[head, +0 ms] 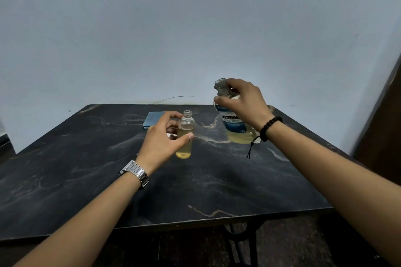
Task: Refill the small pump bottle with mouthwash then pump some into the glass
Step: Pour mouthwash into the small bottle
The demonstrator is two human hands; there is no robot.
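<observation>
Both hands grasping uncapped bottles on a dark marble table.

Left hand (165, 136), steel watch (135, 173) at the wrist, curled round the small clear bottle (185, 134) with thumb near and fingers behind; standing upright at the table's middle, pump off, neck open, amber liquid filling roughly the lower half. Right hand (240, 102), black bead bracelet (270, 128) at the wrist, gripping the shoulder of the Listerine Cool Mint bottle (233, 122) from above, just right of and beyond the small bottle; cap off, tilted slightly left, blue-and-white label partly hidden by the wrist, yellowish liquid low inside. Folded blue cloth (153, 119) lying flat beyond the left hand, partly hidden by it. Black marble-veined tabletop (86, 169) against a pale wall (173, 28).
</observation>
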